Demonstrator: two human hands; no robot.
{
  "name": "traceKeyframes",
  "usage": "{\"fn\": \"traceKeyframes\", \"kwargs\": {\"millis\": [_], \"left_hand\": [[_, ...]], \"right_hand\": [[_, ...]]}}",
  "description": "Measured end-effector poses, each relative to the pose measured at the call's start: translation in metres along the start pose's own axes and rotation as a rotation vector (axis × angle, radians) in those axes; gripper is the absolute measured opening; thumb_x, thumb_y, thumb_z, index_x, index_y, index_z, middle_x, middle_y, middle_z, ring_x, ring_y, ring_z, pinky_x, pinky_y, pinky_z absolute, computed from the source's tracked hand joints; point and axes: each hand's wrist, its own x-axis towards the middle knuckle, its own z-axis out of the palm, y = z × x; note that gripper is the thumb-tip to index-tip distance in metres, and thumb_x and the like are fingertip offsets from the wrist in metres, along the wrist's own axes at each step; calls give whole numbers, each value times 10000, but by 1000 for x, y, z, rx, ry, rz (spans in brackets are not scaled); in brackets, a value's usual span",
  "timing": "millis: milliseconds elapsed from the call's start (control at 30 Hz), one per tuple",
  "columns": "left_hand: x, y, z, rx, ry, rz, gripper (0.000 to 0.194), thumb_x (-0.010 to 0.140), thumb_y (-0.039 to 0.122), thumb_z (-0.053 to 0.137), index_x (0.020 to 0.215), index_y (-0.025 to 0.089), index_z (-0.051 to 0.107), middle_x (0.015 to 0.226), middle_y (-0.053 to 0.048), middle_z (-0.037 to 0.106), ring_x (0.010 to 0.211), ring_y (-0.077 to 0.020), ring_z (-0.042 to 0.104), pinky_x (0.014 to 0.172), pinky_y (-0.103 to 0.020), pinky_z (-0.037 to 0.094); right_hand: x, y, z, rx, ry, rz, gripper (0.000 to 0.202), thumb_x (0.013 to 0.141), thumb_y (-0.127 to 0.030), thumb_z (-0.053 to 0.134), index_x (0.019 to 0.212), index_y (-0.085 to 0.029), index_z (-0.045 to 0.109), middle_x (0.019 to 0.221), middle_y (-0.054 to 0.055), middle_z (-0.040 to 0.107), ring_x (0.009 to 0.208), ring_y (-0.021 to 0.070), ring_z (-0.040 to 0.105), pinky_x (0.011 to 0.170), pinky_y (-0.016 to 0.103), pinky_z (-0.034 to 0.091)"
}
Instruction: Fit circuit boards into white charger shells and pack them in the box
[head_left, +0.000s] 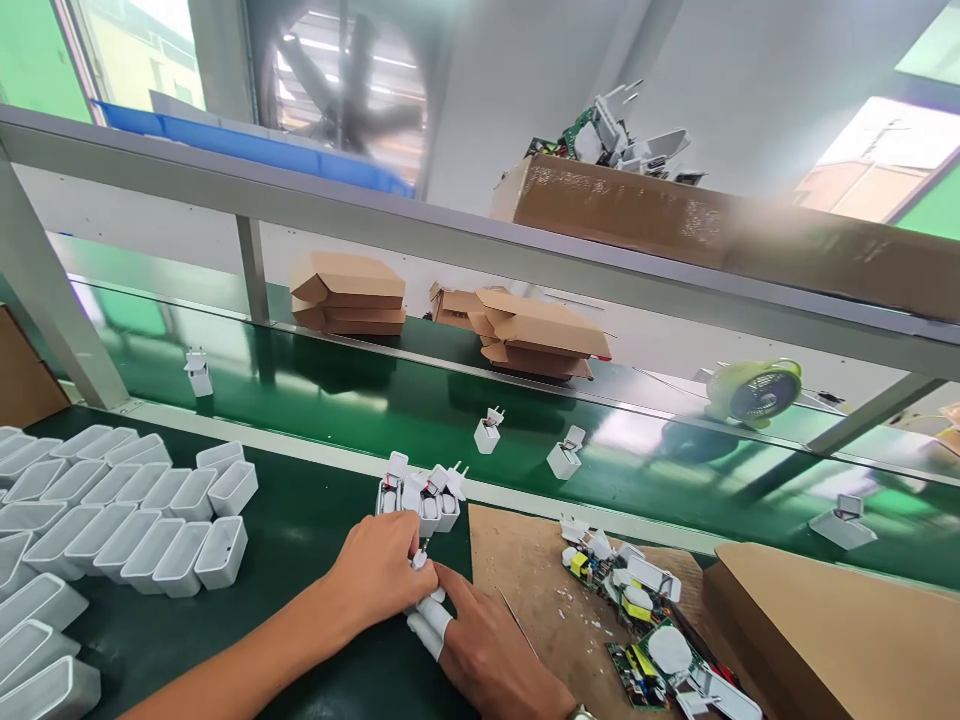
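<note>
The left hand (pixel 379 565) and right hand (pixel 487 640) meet, fingers clamped on a white plug (pixel 421 557), short of the counter's (pixel 315 570) far edge. Filled cases (pixel 430 515) stand at that edge; beyond, a belt (pixel 420 405) carries chargers (pixel 487 435).

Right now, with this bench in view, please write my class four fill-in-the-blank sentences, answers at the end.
1. The left hand and right hand meet at a small plastic piece coloured ____.
2. Open-topped white plastic cases stand in rows on the picture's ____ side.
3. Green circuit boards with yellow parts lie on a flat brown sheet made of ____.
4. Beyond the shiny green belt, the round lime-green fan stands to the ____ of the folded brown cardboard boxes.

Missing words: white; left; cardboard; right.
</note>
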Motion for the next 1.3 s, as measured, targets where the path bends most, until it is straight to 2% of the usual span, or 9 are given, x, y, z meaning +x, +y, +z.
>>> {"fn": "traceKeyframes", "kwargs": {"millis": [133,233,333,567,833,1000,1033,1133,1300], "left_hand": [[-8,-11,-7,-138,31,106,313,930,415,594,684,230,541,671,17,613,622,-174,558,583,-264,360],[-21,-31,-11,-227,142,142,425,1030,478,450,697,229,534,654,30,556,598,-153,535,583,-252,407],[-31,-51,-10,-301,276,149,439,1046,449,479,667,228,499,611,50,497,537,-129,495,547,-243,402],[-30,-59,-7,-364,373,240,380,1051,349,544,694,219,534,626,54,516,540,-110,500,549,-223,418],[-35,-56,-8,-343,450,413,295,1027,158,578,740,217,551,642,52,536,560,-103,506,552,-209,414],[-38,-61,6,-326,294,518,72,991,258,691,1039,233,643,806,4,647,647,-138,604,598,-226,523],[-40,-62,11,-304,252,518,290,936,338,778,1167,239,633,888,-18,675,692,-157,639,628,-245,566],[-46,-58,27,-223,167,496,855,783,474,909,1482,246,472,1199,-120,667,947,-259,712,813,-365,653],[-52,-39,40,-287,293,579,618,1043,335,605,1579,234,314,1200,-150,644,1071,-284,690,917,-424,636]], "right_hand": [[6,-1,-1,7,104,-73,377,868,-47,561,1202,-185,669,1222,143,721,955,270,762,832,347,648],[9,-5,-6,59,282,-114,437,944,-89,542,1359,-216,595,1224,132,727,1004,248,761,854,322,653],[10,-6,-9,58,376,-102,470,960,-91,543,1400,-255,571,1228,122,735,1065,247,759,908,326,649],[7,-1,6,86,250,-52,405,923,-68,532,1276,-222,656,1227,155,699,943,268,773,800,360,679],[8,-7,-5,201,300,14,450,961,-69,526,1352,-257,644,1235,140,686,1022,251,746,882,341,657],[0,-3,7,272,220,73,449,948,-81,530,1329,-265,679,1272,145,680,1001,252,745,881,377,660],[-3,-3,9,300,234,104,432,944,-95,556,1311,-276,698,1319,146,666,1022,255,743,916,394,650],[-7,-6,17,591,335,305,372,930,-218,686,1291,-298,726,1438,142,623,1044,263,738,957,430,629],[-3,-25,19,1499,315,726,461,820,-519,858,1165,-222,787,1127,124,782,972,299,742,840,415,629]]}}
